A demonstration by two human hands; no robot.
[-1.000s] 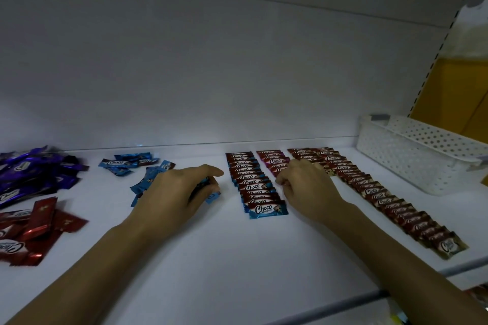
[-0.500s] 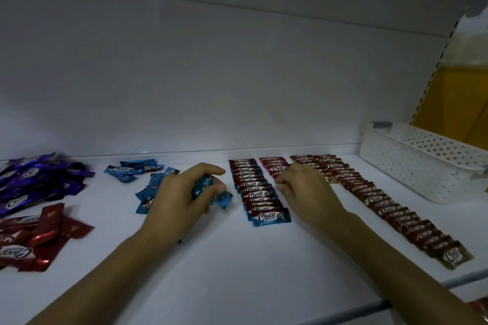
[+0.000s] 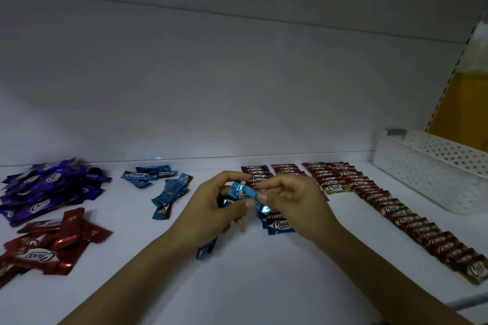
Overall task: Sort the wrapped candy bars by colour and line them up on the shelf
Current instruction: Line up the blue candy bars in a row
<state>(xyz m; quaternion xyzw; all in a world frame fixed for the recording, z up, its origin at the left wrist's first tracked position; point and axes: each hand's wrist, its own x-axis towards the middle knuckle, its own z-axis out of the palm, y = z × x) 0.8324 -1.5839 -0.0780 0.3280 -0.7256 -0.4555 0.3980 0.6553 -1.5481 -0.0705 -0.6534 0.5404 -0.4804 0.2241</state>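
Observation:
My left hand (image 3: 215, 212) grips a bunch of blue candy bars (image 3: 241, 192); one end sticks out below my wrist. My right hand (image 3: 293, 202) pinches the right end of the top blue bar, just above the blue row (image 3: 277, 224) lined up on the shelf (image 3: 264, 280). More loose blue bars (image 3: 169, 192) lie to the left. A short pink-edged row (image 3: 286, 170) and a long gold-edged row (image 3: 401, 219) run to the right. A purple pile (image 3: 47, 192) and a red pile (image 3: 47, 245) sit at far left.
A white perforated basket (image 3: 435, 166) stands at the back right, close to the long row. The shelf's back wall rises behind everything. The shelf's front edge runs along the lower right, and a yellow surface shows beyond the perforated upright.
My left hand lifted the blue bars off the shelf and moved right. My right hand left the pink-edged row and came to pinch the top blue bar.

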